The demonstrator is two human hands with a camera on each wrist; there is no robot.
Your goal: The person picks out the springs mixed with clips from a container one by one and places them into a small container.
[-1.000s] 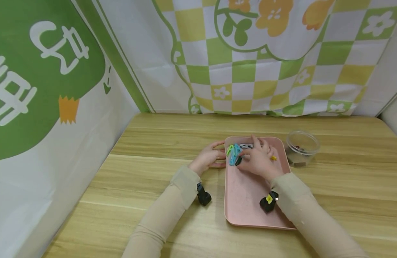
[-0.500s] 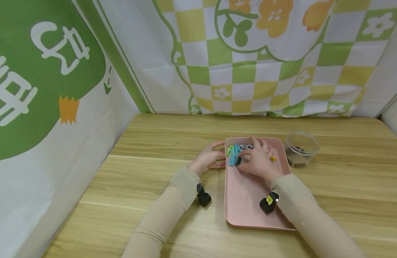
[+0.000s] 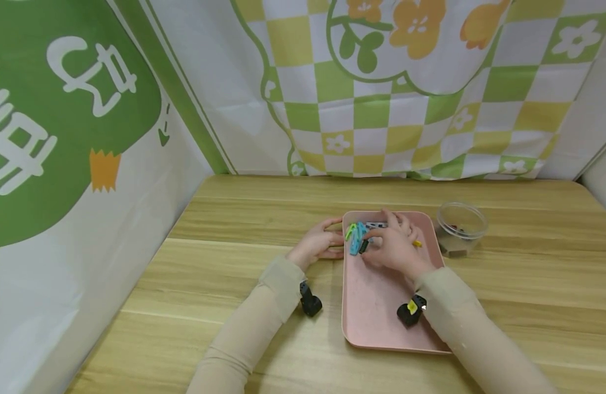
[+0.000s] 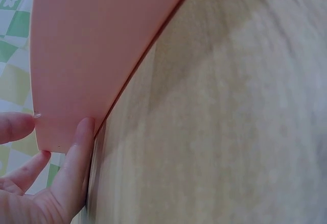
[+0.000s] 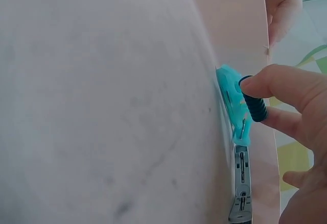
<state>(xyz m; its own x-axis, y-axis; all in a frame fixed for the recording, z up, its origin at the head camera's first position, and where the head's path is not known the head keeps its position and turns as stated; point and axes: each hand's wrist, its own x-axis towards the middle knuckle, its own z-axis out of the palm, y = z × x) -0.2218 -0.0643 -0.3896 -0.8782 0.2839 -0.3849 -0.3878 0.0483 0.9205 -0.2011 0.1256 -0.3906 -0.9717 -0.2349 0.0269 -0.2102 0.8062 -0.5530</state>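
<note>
My right hand [image 3: 393, 246] is over the far part of a pink tray [image 3: 376, 306]. Its thumb and a finger pinch a short dark ribbed cylinder [image 5: 255, 106] by its ends. Just behind the cylinder lie turquoise plastic clothespins [image 5: 230, 94] with metal springs, against the tray wall. A grey clothespin [image 5: 241, 168] lies end to end with them, and a bright green clip [image 3: 351, 230] sits in the corner. With fingers spread and fairly straight, my left hand [image 3: 319, 241] touches the tray's outer left wall; in the left wrist view its fingertips [image 4: 84, 127] press on that wall.
A clear round jar [image 3: 461, 227] with small dark and red pieces inside stands right of the tray. A small yellow piece [image 3: 417, 244] shows beside the right hand. Patterned cloth [image 3: 362, 120] hangs behind the wooden table [image 3: 209, 306].
The dark cylinder has turned slightly between the right hand's fingertips, and its ribs show more clearly. Both hands and the tray keep their places.
</note>
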